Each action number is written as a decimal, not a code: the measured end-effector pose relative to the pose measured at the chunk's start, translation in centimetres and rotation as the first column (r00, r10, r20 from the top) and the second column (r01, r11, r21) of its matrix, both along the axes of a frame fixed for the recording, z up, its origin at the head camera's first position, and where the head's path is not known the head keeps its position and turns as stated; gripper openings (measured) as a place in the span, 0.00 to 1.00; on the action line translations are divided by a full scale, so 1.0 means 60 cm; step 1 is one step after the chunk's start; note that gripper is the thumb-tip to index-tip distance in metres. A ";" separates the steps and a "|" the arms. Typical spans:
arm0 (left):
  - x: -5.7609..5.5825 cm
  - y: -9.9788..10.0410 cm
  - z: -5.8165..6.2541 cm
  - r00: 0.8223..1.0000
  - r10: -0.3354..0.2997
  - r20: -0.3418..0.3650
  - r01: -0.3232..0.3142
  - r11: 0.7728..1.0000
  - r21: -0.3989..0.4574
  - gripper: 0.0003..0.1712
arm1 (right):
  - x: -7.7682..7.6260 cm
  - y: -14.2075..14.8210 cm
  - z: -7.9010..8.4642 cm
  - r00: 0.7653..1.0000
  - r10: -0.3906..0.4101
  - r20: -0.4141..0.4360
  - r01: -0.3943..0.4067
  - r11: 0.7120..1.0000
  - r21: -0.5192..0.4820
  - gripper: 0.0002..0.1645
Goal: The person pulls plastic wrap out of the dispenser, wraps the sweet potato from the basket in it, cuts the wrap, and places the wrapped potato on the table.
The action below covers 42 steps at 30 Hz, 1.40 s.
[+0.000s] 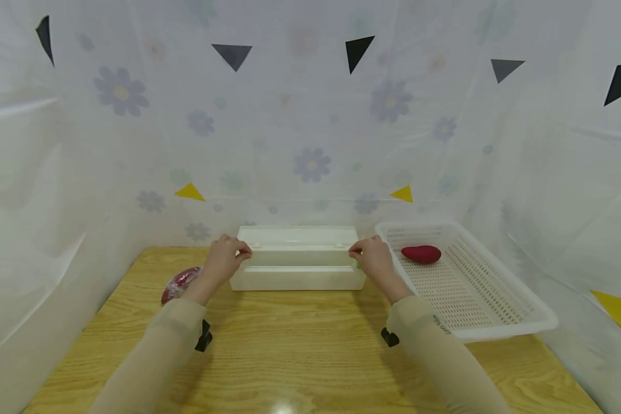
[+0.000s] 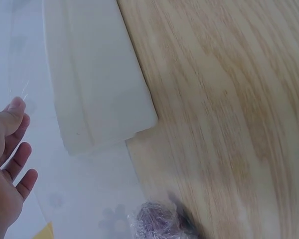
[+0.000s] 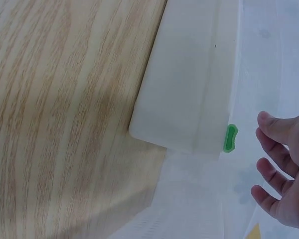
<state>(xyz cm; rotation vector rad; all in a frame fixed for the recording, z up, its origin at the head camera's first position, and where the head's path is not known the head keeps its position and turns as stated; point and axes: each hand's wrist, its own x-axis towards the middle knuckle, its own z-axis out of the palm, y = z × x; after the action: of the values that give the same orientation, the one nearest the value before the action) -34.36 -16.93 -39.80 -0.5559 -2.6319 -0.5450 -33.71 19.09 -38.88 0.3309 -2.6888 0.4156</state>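
Note:
A long white cling film dispenser (image 1: 296, 280) stands at the back of the wooden table, its lid (image 1: 296, 234) raised. My left hand (image 1: 226, 256) is over its left end, thumb and index finger pinching the clear plastic film; fine glints of it show at the fingertips in the left wrist view. Over the right end, my right hand (image 1: 374, 256) pinches in the same way, other fingers loosely bent; the film there is almost invisible. A green slider (image 3: 230, 138) sits on the dispenser's edge near the right hand. Left of my left hand lies a film-wrapped red-purple sweet potato (image 1: 178, 284).
To the right stands a white perforated plastic basket (image 1: 497, 330) with one bare red sweet potato (image 1: 421, 254) inside. Behind the table hangs a pale flowered curtain (image 1: 310, 115), which also closes off both sides. Wood-grain tabletop (image 1: 295, 351) lies between my forearms.

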 end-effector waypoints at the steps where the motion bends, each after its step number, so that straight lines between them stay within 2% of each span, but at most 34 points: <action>1: 0.001 0.000 0.003 1.000 -0.001 -0.005 0.001 1.000 -0.004 0.03 | 0.001 0.000 0.002 1.000 0.000 0.003 0.000 1.000 0.005 0.07; 7: 0.005 -0.003 0.016 0.999 -0.002 -0.035 0.001 1.000 -0.030 0.04 | 0.004 -0.001 0.014 1.000 -0.008 0.027 0.008 1.000 0.009 0.08; 14: 0.002 -0.006 0.022 0.996 -0.019 -0.085 0.018 1.000 -0.017 0.05 | 0.002 0.002 0.030 1.000 0.009 0.014 -0.008 1.000 -0.023 0.06; 21: 0.004 -0.009 0.033 0.996 -0.012 -0.094 0.012 1.000 0.005 0.04 | 0.005 0.005 0.039 0.999 0.044 -0.002 -0.044 0.998 -0.050 0.04; 31: 0.016 -0.007 0.057 0.994 -0.021 -0.108 0.018 1.000 -0.023 0.03 | 0.011 0.009 0.049 0.999 0.044 0.013 -0.044 0.999 -0.030 0.05; 37: 0.017 -0.007 0.061 0.994 0.002 -0.111 -0.009 0.998 -0.061 0.04 | 0.013 0.013 0.057 0.998 0.058 -0.013 -0.058 0.998 -0.029 0.05; 42: 0.020 -0.009 0.069 0.994 -0.007 -0.112 0.001 0.999 -0.050 0.04 | 0.013 0.015 0.064 0.996 0.080 -0.036 -0.081 0.996 -0.034 0.04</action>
<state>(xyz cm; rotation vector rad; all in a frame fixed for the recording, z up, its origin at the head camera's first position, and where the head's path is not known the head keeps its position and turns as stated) -33.16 -17.45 -35.64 -0.5895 -2.5437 -0.4373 -32.93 20.01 -35.05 0.4334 -2.6375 0.4769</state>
